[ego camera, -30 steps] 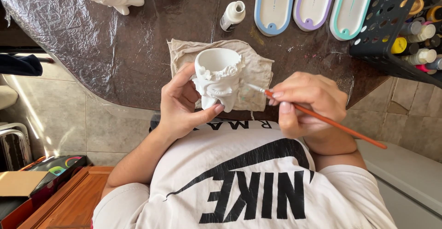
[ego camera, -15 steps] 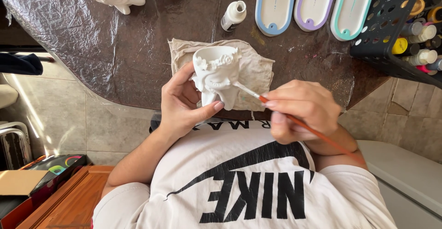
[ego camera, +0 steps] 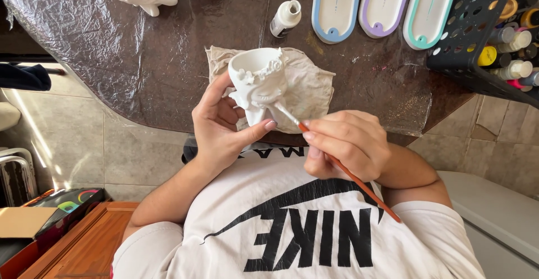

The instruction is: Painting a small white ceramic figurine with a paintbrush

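Left hand (ego camera: 222, 130) is wrapped around the white ceramic pot (ego camera: 259, 85) at frame centre, just over the rag (ego camera: 309, 88) on the counter (ego camera: 140, 60). Right hand (ego camera: 348, 144) pinches the paintbrush (ego camera: 342, 169), whose long axis runs lower right to upper left, tip touching the pot's lower right side.

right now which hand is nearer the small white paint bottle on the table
Left. The left hand holds the white ceramic pot just below the bottle; the right hand, gripping the paintbrush, sits lower and farther off.
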